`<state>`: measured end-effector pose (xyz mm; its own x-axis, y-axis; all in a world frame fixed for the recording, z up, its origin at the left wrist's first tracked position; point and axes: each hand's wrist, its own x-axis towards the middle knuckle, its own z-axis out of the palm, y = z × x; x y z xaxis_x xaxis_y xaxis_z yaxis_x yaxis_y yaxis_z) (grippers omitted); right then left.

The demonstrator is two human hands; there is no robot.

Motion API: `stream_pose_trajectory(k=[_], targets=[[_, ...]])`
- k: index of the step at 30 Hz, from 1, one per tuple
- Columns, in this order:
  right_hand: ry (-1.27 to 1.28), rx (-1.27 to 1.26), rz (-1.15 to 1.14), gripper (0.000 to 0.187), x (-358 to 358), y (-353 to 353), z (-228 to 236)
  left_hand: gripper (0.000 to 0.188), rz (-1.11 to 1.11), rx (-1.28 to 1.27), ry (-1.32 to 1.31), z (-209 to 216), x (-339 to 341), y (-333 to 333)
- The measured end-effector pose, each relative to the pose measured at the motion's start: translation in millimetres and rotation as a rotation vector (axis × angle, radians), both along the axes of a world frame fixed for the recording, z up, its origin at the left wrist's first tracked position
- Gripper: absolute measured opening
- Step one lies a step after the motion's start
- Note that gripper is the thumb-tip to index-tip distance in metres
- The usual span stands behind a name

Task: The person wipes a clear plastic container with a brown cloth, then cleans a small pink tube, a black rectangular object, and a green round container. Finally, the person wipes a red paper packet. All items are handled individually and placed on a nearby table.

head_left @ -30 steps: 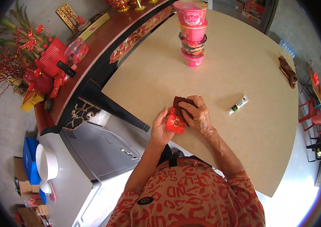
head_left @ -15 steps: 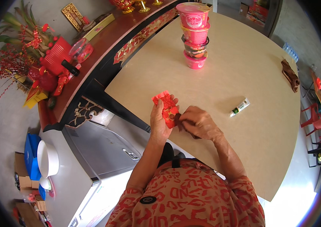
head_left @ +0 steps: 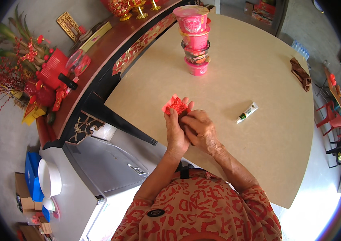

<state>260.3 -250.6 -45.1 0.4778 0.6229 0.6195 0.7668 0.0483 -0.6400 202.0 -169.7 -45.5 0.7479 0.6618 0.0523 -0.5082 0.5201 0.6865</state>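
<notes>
My left hand (head_left: 176, 130) is closed around a crinkled red foil packet (head_left: 177, 106), its thumb lying along the near side. Only the packet's crumpled top shows; its lower part is covered by my hands. Against it presses my right hand (head_left: 200, 128), fingers curled and pinched on a dark brown, cloth-like piece (head_left: 183, 115), mostly hidden under the fingers. A white tube with a green label (head_left: 247, 112) lies on the beige table (head_left: 259, 152) to the right of my hands.
A stack of pink and dark instant-noodle cups (head_left: 196, 44) stands at the table's far side. A crumpled brown cloth (head_left: 300, 74) lies near the right edge. To the left are a red-brown sideboard (head_left: 94, 56) with decorations and a grey cabinet (head_left: 110, 160).
My right hand has moved left onto the packet's lower part, covering the gold round mark seen earlier. The brown piece that trailed below it is now mostly hidden. The view has shifted slightly.
</notes>
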Motion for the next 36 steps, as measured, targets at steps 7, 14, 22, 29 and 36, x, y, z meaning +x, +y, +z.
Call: stream_pose_trajectory(k=[7,14,22,29,36], targets=[[-0.044,-0.028,0.069,0.023,12,1,-7,0.053,-0.091,-0.174,-0.025,-20,3,19],[-0.057,-0.013,-0.476,0.023,26,-2,-16,0.054,-0.193,-0.129,-0.071,-11,15,8],[0.077,-0.145,0.061,0.017,21,-6,4,0.054,-0.113,-0.089,0.095,-17,15,24],[-0.139,0.045,-0.343,0.023,9,15,0,0.05,-0.293,-0.197,0.009,-11,7,6],[-0.126,0.153,-0.019,0.025,-5,25,-20,0.057,-0.348,-0.156,-0.048,-35,-9,43]])
